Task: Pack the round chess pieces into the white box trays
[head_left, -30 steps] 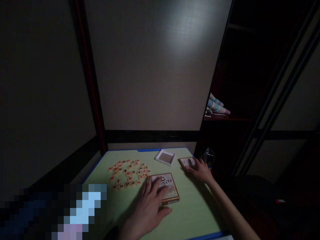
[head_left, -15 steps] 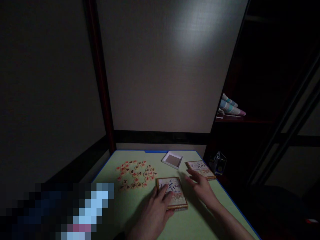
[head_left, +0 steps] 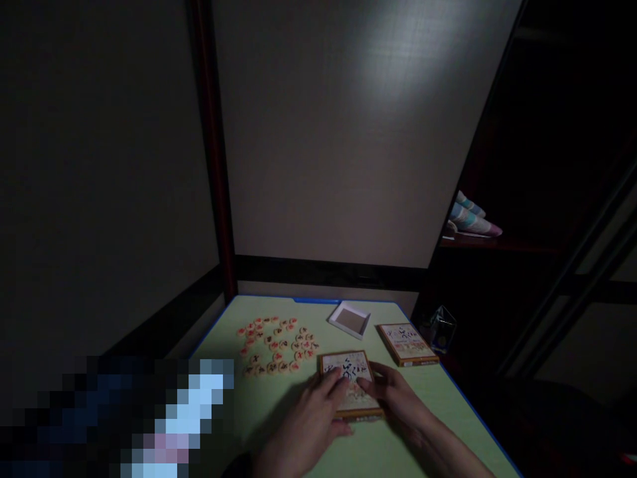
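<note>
A flat box (head_left: 359, 400) with a brown edge and dark brush-style characters on its pale lid lies on the green table near its front. My left hand (head_left: 311, 411) grips its left side, fingers over the lid and thumb at the near edge. On the opposite side my right hand (head_left: 398, 395) holds the box, thumb on top and the other fingers along the right edge, partly hidden. To the left lie several round Chinese chess pieces (head_left: 283, 345) with red and black characters. A matching second box (head_left: 407, 343) rests at the table's right edge, apart from both hands.
A shallow white tray (head_left: 350, 319) sits at the back of the blue-edged table (head_left: 293, 425). Beyond the right edge stands a clear, shiny container (head_left: 442, 330). Striped cloth (head_left: 470, 218) lies on a dark shelf. A cabinet panel (head_left: 328, 146) rises behind the table.
My right hand has moved left from near the second box and taken hold of the right side of the nearer box. My left hand stays on that box. The view has shifted slightly.
</note>
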`<state>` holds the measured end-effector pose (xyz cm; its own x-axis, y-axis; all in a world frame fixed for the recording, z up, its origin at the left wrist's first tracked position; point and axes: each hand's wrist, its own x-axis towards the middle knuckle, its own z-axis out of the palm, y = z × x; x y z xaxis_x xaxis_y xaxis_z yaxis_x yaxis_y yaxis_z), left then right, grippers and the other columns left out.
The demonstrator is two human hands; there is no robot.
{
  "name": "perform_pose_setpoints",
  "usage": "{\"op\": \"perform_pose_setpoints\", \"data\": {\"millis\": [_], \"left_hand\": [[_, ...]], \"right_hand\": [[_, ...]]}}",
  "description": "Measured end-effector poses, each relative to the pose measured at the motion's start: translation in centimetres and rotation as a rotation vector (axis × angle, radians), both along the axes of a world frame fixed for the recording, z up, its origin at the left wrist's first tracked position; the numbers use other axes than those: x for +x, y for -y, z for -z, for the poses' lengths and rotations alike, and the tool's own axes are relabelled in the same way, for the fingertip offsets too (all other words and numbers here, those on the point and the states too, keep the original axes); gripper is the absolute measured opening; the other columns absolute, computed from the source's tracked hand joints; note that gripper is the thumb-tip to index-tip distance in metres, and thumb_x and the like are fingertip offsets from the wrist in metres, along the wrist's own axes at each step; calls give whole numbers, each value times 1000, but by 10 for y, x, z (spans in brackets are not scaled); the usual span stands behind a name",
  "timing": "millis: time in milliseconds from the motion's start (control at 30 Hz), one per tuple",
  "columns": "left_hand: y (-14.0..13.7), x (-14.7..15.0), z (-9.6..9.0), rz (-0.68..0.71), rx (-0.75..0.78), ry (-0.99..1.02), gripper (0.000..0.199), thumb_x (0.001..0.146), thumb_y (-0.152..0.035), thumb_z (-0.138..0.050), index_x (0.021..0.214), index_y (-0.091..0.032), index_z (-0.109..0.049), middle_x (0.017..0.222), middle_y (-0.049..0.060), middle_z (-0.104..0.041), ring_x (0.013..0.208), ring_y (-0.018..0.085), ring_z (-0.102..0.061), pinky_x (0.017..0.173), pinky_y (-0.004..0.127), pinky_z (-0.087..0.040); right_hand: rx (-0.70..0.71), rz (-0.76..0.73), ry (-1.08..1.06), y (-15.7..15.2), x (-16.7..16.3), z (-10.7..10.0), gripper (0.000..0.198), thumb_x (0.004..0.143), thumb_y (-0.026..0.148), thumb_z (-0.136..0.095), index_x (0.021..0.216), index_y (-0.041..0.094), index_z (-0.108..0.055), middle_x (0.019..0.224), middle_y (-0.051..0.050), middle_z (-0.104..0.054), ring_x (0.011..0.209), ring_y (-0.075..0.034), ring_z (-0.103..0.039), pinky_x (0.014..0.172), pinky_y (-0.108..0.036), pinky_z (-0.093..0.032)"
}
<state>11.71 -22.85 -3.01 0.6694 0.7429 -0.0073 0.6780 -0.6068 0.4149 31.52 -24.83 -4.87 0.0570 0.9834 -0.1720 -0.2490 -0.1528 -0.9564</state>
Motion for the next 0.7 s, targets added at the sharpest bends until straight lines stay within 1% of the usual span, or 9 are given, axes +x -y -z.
{"op": "perform_pose_setpoints", "data": {"millis": [100,200,267,300,400,500,567,633,700], "left_hand": [[-24,3,-13,67,5,170,64,85,-38,-68,144,-25,-45,148,7,-44,131,28,-47,111,43,-38],[-56,26,-27,59,67,308,39,95,-35,-55,132,-22,-56,130,6,-61,119,22,-57,105,34,-43],[-76,50,-29,7,115,234,34,100,-34,-46,123,-15,-61,121,9,-65,112,23,-60,99,34,-46],[-84,62,-27,-17,182,188,34,99,-31,-46,124,-12,-60,125,12,-62,117,24,-57,102,36,-44],[-94,91,-12,29,286,12,44,93,-29,-58,131,-8,-55,136,17,-54,133,30,-42,114,45,-29],[-83,100,6,36,362,-83,42,93,-30,-57,128,-7,-57,126,20,-58,127,32,-46,114,52,-24],[-65,97,14,64,428,-112,34,95,-20,-48,125,-7,-59,116,18,-62,116,29,-54,113,53,-25],[-43,92,21,107,518,-131,38,93,-7,-38,123,-10,-61,110,15,-64,110,26,-56,112,54,-28],[-21,89,29,118,574,-102,38,93,-7,-37,122,-13,-62,110,13,-64,109,27,-56,107,54,-35]], "right_hand": [[-23,118,-53,14,14,0,72,59,33,-88,122,10,-61,104,-17,-74,98,-31,-71,86,-38,-56],[-61,308,-51,31,44,-3,92,58,35,-89,137,11,-50,104,-17,-75,94,-32,-72,82,-39,-59],[-78,398,-34,42,67,-9,100,57,37,-89,143,11,-44,105,-16,-75,94,-33,-72,81,-40,-60],[-87,429,-23,47,78,-13,99,58,38,-88,143,12,-44,105,-16,-75,94,-34,-72,80,-41,-61],[-118,467,10,59,106,-28,94,57,36,-88,139,12,-51,108,-18,-74,94,-35,-72,78,-41,-62],[-108,469,35,61,124,-37,87,58,32,-88,136,13,-55,111,-18,-73,95,-36,-72,78,-40,-63],[-81,474,56,53,132,-39,79,61,33,-86,133,14,-58,111,-18,-73,94,-35,-72,77,-41,-63],[-54,469,76,35,136,-40,70,64,31,-84,128,13,-62,109,-18,-74,92,-34,-73,77,-41,-63],[-10,434,84,7,135,-43,63,65,28,-83,123,11,-64,108,-18,-74,90,-33,-73,76,-39,-63]]}}
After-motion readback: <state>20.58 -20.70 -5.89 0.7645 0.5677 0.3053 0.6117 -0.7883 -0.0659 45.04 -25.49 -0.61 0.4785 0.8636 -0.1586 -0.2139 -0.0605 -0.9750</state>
